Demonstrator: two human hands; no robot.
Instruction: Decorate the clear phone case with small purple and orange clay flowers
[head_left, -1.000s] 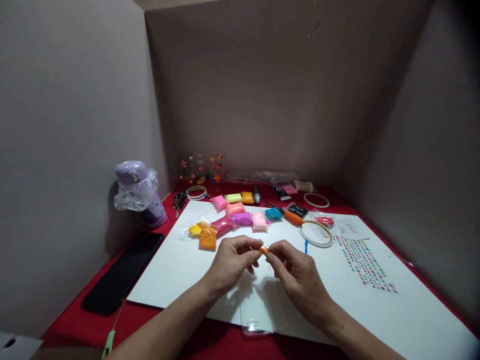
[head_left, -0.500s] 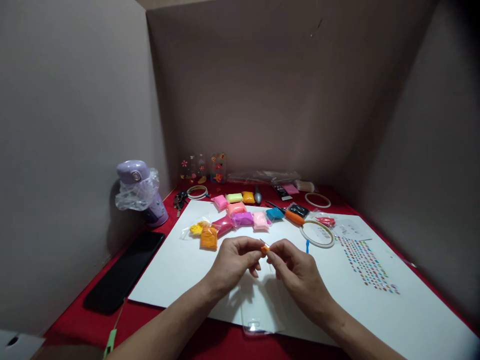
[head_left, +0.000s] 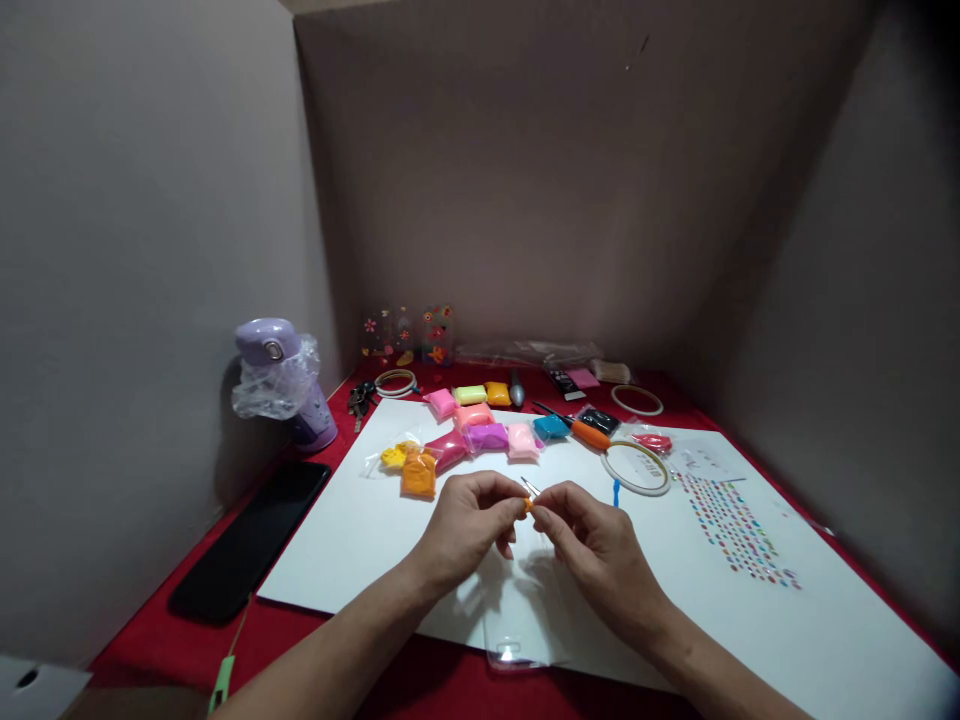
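Note:
Between the fingertips of both hands is a small piece of orange clay (head_left: 528, 505). My left hand (head_left: 463, 525) pinches it from the left with thumb and forefinger. From the other side my right hand (head_left: 598, 540) closes thumb and fingers on it. Thin pointed metal tips (head_left: 530, 486) show just beyond the fingertips; whether they are held or lie on the sheet I cannot tell. Below the hands a clear plastic phone case (head_left: 510, 640) lies at the front edge of the white board (head_left: 360, 560), partly in shadow. An open orange clay packet (head_left: 418, 473) lies beyond my left hand.
Several coloured clay packets (head_left: 487, 437) lie across the back of the board. An orange-handled tool (head_left: 590, 434), a white hoop (head_left: 636, 490) and a sheet of gems (head_left: 739, 535) are at the right. A black phone (head_left: 251, 540) and a purple bottle (head_left: 307, 415) stand left.
The fingertips have shifted slightly around the orange clay, and less of it shows. More of the metal tips is visible. Both hands stay in nearly the same place.

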